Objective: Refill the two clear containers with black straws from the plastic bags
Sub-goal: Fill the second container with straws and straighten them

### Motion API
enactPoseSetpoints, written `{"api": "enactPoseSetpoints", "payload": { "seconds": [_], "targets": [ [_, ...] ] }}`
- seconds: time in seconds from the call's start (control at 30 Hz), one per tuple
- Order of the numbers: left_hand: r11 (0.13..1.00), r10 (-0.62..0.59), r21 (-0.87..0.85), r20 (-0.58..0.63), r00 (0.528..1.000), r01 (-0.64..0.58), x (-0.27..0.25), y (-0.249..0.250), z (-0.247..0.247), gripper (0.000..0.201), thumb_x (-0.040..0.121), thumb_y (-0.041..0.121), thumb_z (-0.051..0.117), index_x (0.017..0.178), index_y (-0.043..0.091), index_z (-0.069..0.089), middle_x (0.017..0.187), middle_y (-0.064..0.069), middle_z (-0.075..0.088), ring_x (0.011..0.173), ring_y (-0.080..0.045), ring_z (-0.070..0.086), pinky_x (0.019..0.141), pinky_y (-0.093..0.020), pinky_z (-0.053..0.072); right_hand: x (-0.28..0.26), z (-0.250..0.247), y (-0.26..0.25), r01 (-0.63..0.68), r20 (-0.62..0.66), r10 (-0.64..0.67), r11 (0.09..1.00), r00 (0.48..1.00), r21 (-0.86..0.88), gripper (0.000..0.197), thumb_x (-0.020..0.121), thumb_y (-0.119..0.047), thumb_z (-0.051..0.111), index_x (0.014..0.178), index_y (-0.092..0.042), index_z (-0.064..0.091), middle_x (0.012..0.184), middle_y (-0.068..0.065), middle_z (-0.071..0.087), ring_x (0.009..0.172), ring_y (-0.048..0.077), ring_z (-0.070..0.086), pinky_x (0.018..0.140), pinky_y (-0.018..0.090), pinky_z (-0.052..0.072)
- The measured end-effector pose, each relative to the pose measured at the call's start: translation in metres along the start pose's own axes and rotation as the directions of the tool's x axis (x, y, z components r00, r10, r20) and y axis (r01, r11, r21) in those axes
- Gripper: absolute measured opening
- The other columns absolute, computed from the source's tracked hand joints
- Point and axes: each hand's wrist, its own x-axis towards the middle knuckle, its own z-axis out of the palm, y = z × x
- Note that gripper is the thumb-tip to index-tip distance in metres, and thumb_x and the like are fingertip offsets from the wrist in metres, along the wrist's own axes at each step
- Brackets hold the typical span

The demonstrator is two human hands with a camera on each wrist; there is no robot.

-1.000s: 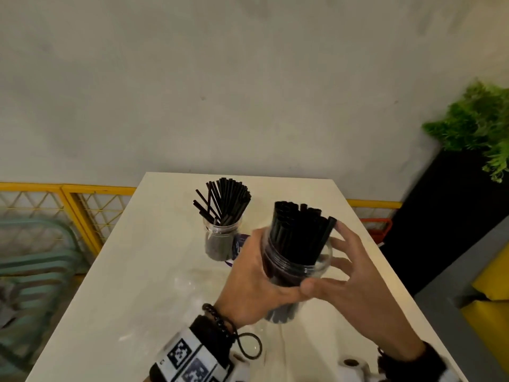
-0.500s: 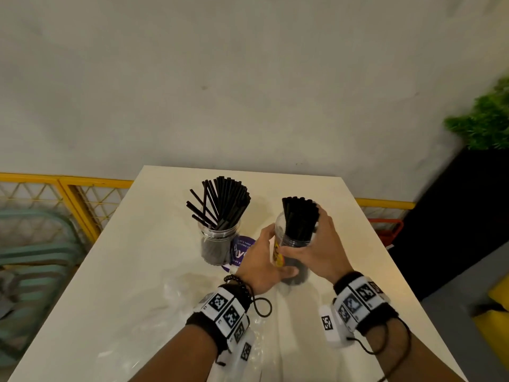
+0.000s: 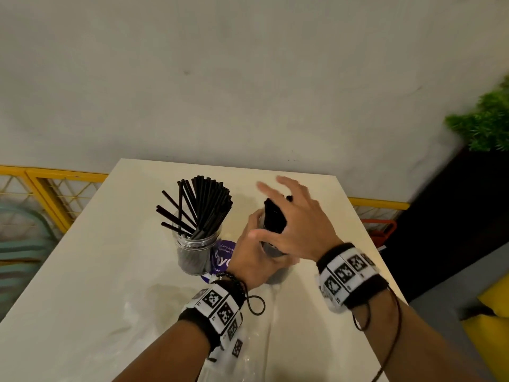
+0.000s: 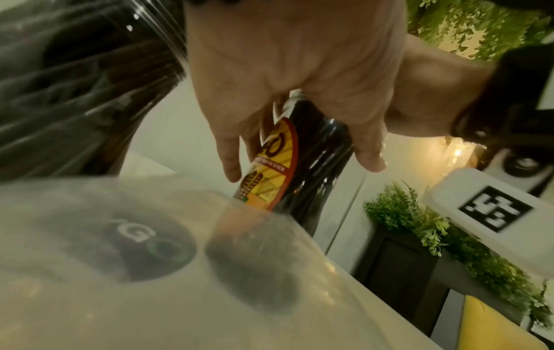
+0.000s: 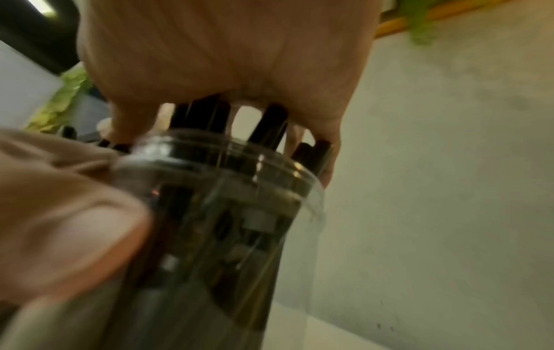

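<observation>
On the white table [image 3: 91, 271] stand two clear containers. The left container [image 3: 196, 252] holds a fanned bunch of black straws [image 3: 203, 205], and neither hand touches it. My left hand [image 3: 254, 259] grips the right container [image 3: 271, 248] from the near left, fingers curled round its yellow-labelled wall [image 4: 279, 170]. My right hand [image 3: 298, 224] lies over the tops of that container's straws [image 3: 274, 216] with fingers spread and straight. In the right wrist view its palm [image 5: 228, 54] presses on the straw ends [image 5: 270, 123] above the rim [image 5: 239, 165].
A crumpled clear plastic bag [image 3: 242, 343] with a purple label [image 3: 223, 257] lies on the table below my wrists. Behind the table's left side runs a yellow mesh railing [image 3: 55, 186]. A black planter [image 3: 454, 216] with green foliage [image 3: 484, 125] stands to the right.
The right container, held up near the camera a second ago, now stands on the table beside the left one. My right hand left its side and spread flat over the straws.
</observation>
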Motion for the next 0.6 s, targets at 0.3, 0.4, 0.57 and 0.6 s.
{"api": "enactPoseSetpoints", "payload": {
  "seconds": [0.3, 0.4, 0.57, 0.6],
  "targets": [
    [0.991, 0.039, 0.128, -0.036, 0.999, -0.034, 0.008, 0.003, 0.002, 0.103, 0.057, 0.040, 0.091, 0.136, 0.026, 0.028, 0.122, -0.001, 0.061, 0.107, -0.020, 0.064, 0.092, -0.038, 0.058, 0.031, -0.014, 0.003, -0.450, 0.136, 0.484, 0.866, 0.864, -0.219, 0.062, 0.100, -0.057, 0.021, 0.119, -0.008, 0.055, 0.120, 0.016, 0.060, 0.112, 0.036, 0.056, 0.084, 0.042, 0.043],
    [0.990, 0.018, 0.138, -0.035, 0.999, -0.013, 0.012, 0.003, 0.000, 0.100, 0.058, 0.040, 0.090, 0.135, 0.027, 0.027, 0.122, -0.001, 0.059, 0.105, -0.021, 0.063, 0.090, -0.035, 0.057, 0.036, -0.040, 0.009, -0.442, 0.116, 0.478, 0.864, 0.871, -0.242, 0.076, 0.095, -0.068, 0.010, 0.100, -0.009, 0.058, 0.115, 0.019, 0.062, 0.107, 0.038, 0.058, 0.091, 0.046, 0.046],
    [0.991, 0.037, 0.128, -0.031, 0.999, -0.033, 0.013, 0.002, -0.001, 0.098, 0.056, 0.046, 0.087, 0.132, 0.027, 0.029, 0.119, 0.001, 0.061, 0.102, -0.020, 0.065, 0.086, -0.039, 0.059, 0.017, -0.035, 0.011, -0.114, 0.229, 0.140, 0.986, 0.963, -0.124, 0.064, 0.084, -0.077, 0.031, 0.131, -0.035, 0.046, 0.140, -0.002, 0.041, 0.126, 0.024, 0.043, 0.097, 0.051, 0.047],
    [0.991, 0.043, 0.126, -0.037, 0.998, -0.038, 0.014, 0.001, 0.000, 0.097, 0.056, 0.048, 0.086, 0.132, 0.027, 0.030, 0.119, 0.002, 0.062, 0.101, -0.020, 0.066, 0.084, -0.042, 0.060, 0.010, -0.026, 0.010, -0.086, 0.248, 0.121, 0.985, 0.961, -0.148, 0.061, 0.084, -0.075, 0.035, 0.130, -0.037, 0.046, 0.138, -0.004, 0.042, 0.124, 0.022, 0.043, 0.094, 0.048, 0.050]
  ]
}}
